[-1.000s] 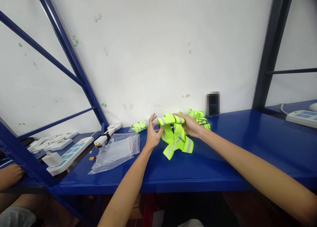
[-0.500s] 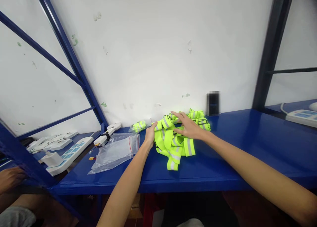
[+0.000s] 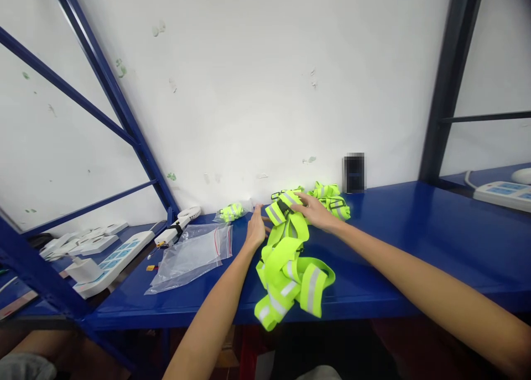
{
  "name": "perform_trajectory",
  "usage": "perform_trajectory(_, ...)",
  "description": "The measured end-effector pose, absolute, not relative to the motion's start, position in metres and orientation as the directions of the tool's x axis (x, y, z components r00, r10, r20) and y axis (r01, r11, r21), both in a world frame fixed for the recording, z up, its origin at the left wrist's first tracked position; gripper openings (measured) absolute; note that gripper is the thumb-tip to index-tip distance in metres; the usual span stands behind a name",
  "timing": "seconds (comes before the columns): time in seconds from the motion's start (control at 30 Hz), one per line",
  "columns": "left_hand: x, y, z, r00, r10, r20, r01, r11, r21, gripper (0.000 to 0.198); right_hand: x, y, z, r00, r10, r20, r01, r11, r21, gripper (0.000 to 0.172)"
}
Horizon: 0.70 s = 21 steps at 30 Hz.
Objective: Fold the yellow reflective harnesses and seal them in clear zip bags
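A neon yellow-green reflective strap (image 3: 286,264) with silver bands and a black buckle trails in loose loops toward the blue table's front edge. My right hand (image 3: 317,211) pinches its upper, folded end near the buckle. Just left of that end, my left hand (image 3: 256,230) has its fingers stretched out and holds nothing; whether a fingertip touches the strap is hard to see. Behind my hands lie more reflective straps (image 3: 326,191), bunched near the wall. Another strap (image 3: 231,212) sits rolled in a clear bag to the left.
Clear zip bags (image 3: 191,258) lie flat at the left, near a white handheld fan (image 3: 182,222). A black box-like object (image 3: 354,172), partly blurred, stands by the wall. Power strips (image 3: 118,261) rest on the neighbouring surface beyond the blue frame post (image 3: 136,136).
The strap has come forward, its loops now reaching the table's front edge. My right hand has closed on its upper end, and my left hand has let go of it.
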State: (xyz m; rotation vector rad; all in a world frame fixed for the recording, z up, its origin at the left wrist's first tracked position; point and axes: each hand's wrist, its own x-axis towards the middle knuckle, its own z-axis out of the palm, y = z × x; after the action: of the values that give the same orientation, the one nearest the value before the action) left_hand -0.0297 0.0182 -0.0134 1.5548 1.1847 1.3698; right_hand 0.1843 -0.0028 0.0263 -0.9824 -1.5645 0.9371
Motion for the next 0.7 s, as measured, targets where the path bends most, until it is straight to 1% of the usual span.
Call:
perform_trajectory(0.03, -0.031, 0.016, -0.011, -0.007, 0.943, 0.332, 0.205, -0.324, 0.924, 0.063, 0.183, 0.0, 0.025, -0.14, 0.958, 0.249, 0.026, 0.255, -0.967, 0.053)
perform_trajectory(0.1, -0.031, 0.009, -0.004, 0.062, 0.896, 0.44, 0.238, -0.441, 0.865, 0.057, 0.182, 0.003, 0.023, -0.157, 0.983, 0.094, -0.188, 0.064, -0.98, 0.051)
perform_trajectory(0.17, -0.028, -0.001, 0.003, 0.205, 0.808, 0.552, 0.244, -0.588, 0.771, 0.066, 0.18, 0.005, 0.021, -0.168, 0.985, 0.042, -0.331, -0.017, -0.944, 0.049)
perform_trajectory(0.23, -0.024, -0.008, 0.007, 0.293, 0.765, 0.573, 0.256, -0.641, 0.724, 0.072, 0.18, 0.004, 0.02, -0.197, 0.979, 0.047, -0.382, -0.033, -0.924, 0.045)
perform_trajectory(0.3, -0.021, -0.01, 0.007, 0.294, 0.775, 0.56, 0.256, -0.628, 0.735, 0.064, 0.181, 0.001, 0.02, -0.263, 0.963, 0.059, -0.353, -0.039, -0.935, 0.035)
perform_trajectory(0.37, -0.019, -0.007, 0.005, 0.231, 0.802, 0.55, 0.241, -0.595, 0.767, 0.052, 0.182, -0.003, 0.021, -0.331, 0.941, 0.074, -0.258, -0.015, -0.966, 0.025)
perform_trajectory(0.43, -0.02, -0.001, 0.002, 0.118, 0.82, 0.56, 0.201, -0.572, 0.795, 0.044, 0.184, -0.008, 0.022, -0.383, 0.92, 0.09, -0.137, 0.04, -0.99, 0.03)
perform_trajectory(0.53, -0.022, 0.008, 0.0, -0.025, 0.846, 0.533, 0.046, -0.531, 0.846, 0.046, 0.185, -0.011, 0.023, -0.385, 0.911, 0.149, 0.023, 0.171, -0.985, 0.039)
perform_trajectory(0.6, -0.022, 0.012, -0.002, -0.025, 0.896, 0.443, -0.072, -0.443, 0.893, 0.052, 0.184, -0.011, 0.022, -0.333, 0.908, 0.253, 0.107, 0.303, -0.947, 0.034)
perform_trajectory(0.7, -0.019, 0.012, -0.006, 0.052, 0.951, 0.304, -0.141, -0.294, 0.945, 0.055, 0.182, -0.007, 0.019, -0.269, 0.876, 0.401, 0.143, 0.448, -0.882, 0.023)
